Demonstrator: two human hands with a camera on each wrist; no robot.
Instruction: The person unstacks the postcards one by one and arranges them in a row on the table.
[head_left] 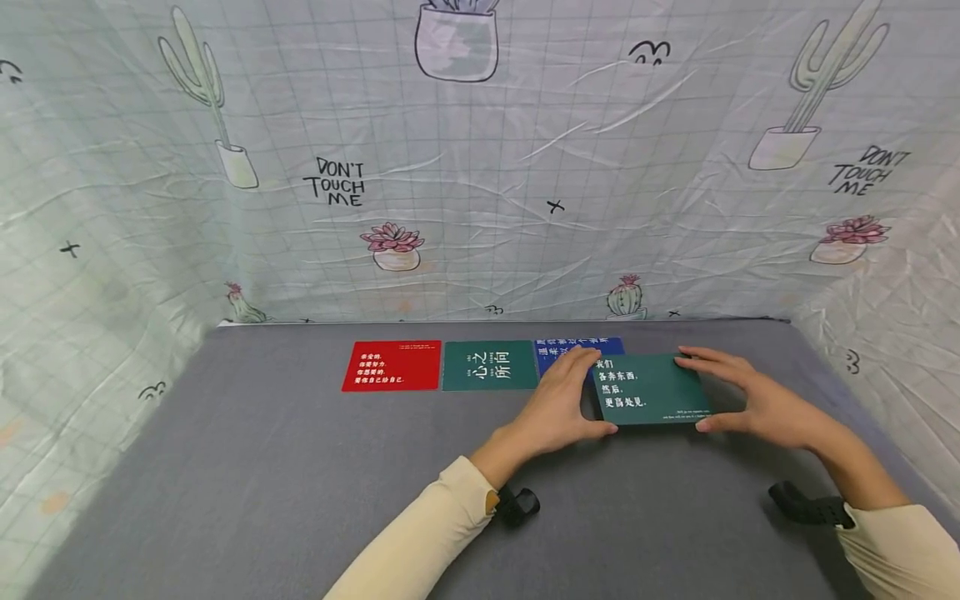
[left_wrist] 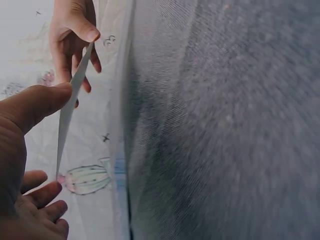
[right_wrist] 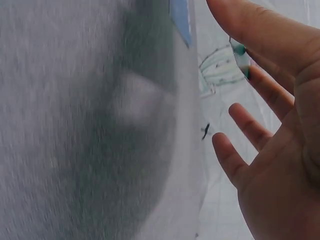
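Note:
A dark green card (head_left: 651,387) with white writing is held above the grey table, between both hands. My left hand (head_left: 558,404) grips its left edge, thumb at the near corner and fingers at the far one. At the right edge my right hand (head_left: 757,400) pinches the card the same way. Seen edge-on in the left wrist view, the card (left_wrist: 72,110) is a thin pale strip off the table surface. Behind the left fingers lies a blue card (head_left: 551,354), partly covered by that hand. Only a small corner of the held card (right_wrist: 241,60) shows in the right wrist view.
Left of the blue card, a green card (head_left: 489,365) and a red card (head_left: 393,365) lie in a row on the grey table (head_left: 300,483). A cloth backdrop (head_left: 480,167) printed with cacti rises behind the table's far edge and along both sides.

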